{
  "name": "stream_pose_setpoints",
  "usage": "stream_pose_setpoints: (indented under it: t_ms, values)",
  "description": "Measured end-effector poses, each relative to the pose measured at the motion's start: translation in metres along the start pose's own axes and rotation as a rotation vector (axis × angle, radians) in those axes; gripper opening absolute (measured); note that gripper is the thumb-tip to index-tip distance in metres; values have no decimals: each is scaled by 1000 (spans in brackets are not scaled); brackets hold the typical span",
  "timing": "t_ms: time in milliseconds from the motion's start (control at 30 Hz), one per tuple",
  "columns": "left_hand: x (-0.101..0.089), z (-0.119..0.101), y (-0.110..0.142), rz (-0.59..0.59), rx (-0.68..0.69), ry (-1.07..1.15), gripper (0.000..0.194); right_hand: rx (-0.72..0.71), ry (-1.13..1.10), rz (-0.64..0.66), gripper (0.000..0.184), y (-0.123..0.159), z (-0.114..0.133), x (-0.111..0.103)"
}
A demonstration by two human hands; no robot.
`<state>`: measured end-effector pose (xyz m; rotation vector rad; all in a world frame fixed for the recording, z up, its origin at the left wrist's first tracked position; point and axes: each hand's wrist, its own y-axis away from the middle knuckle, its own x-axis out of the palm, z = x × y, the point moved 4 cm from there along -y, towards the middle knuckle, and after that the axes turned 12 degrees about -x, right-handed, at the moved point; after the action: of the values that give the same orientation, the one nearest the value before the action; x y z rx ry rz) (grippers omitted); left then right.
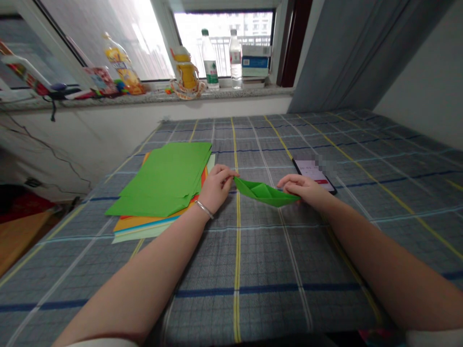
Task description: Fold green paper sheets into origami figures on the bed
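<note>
A folded green paper boat (pixel 265 192) hangs between my two hands just above the checked cloth. My left hand (pixel 218 187), with a silver bangle at the wrist, pinches the boat's left tip. At the other end, my right hand (pixel 302 189) grips the right tip, its thumb hidden behind paper and fingers. Left of my left hand lies a stack of coloured sheets, with green paper (pixel 166 173) on top and orange, blue and pale green edges showing beneath. Just beyond my right hand is a phone (pixel 313 173) with its screen lit.
Grey checked cloth (pixel 260 260) covers the surface under my arms. On the windowsill (pixel 231 96) behind stand a yellow drink bottle (pixel 123 65), a yellow cup (pixel 186 70), two clear bottles and a blue-and-white box (pixel 255 62). A grey curtain (pixel 347 53) hangs at the right.
</note>
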<state>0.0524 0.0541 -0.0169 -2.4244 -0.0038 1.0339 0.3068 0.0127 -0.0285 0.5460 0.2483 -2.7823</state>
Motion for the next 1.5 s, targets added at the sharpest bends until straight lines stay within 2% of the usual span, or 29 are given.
stream_pose_setpoints:
  t_ms: [133,300,433,600,800,900,1100,1367,1500]
  values:
    - [4,0,3,60,-13,67,30,-94,-61,99,33,0,1,8]
    - [12,-10,11,210,126,30,48,-315,305,16,49,-2,2,13]
    - [18,-17,17,288,279,-57,55,-456,398,8,57,-1,6,17]
    - [21,-20,20,281,393,-126,38,-559,542,11,48,0,9,18]
    - [17,-31,24,192,516,-286,24,-744,763,32,19,1,13,21]
    - [20,-39,28,151,589,-366,21,-815,853,37,18,0,16,25]
    - [27,-50,32,137,643,-441,14,-855,874,52,19,1,21,31]
    - [30,-42,26,145,554,-396,16,-815,940,21,19,-2,19,31]
    - [34,-42,24,166,601,-388,16,-802,939,32,16,-5,17,35]
